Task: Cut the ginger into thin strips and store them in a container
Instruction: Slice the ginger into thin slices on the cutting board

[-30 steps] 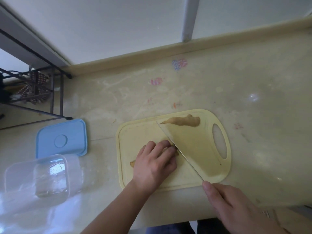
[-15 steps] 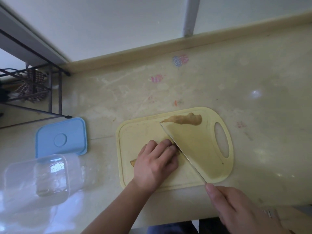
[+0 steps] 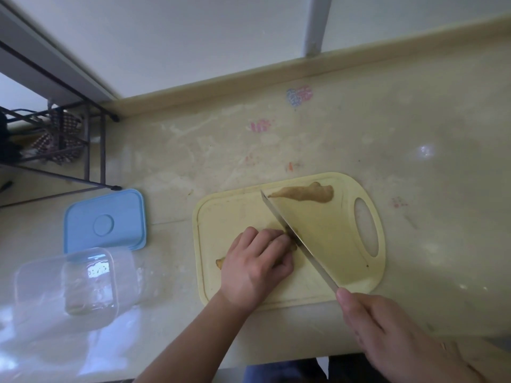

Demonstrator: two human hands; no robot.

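Pale marble worktop (image 3: pixel 387 139): left hand (image 3: pixel 255 268) pins ginger (image 3: pixel 220 263) on the cutting board (image 3: pixel 221 217), right hand (image 3: pixel 392 335) grips the knife (image 3: pixel 293 239); no strips visible yet, clear container (image 3: pixel 83 280) empty.

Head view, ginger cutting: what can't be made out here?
- Ginger under the left hand: mostly covered by the fingers; only a tip and a bit at the knife show. Any slices: cannot tell.
- Knife handle: hidden inside the right hand grip.
- Clear container: blurred, contents unclear.
- Rack: cut off by the left edge.
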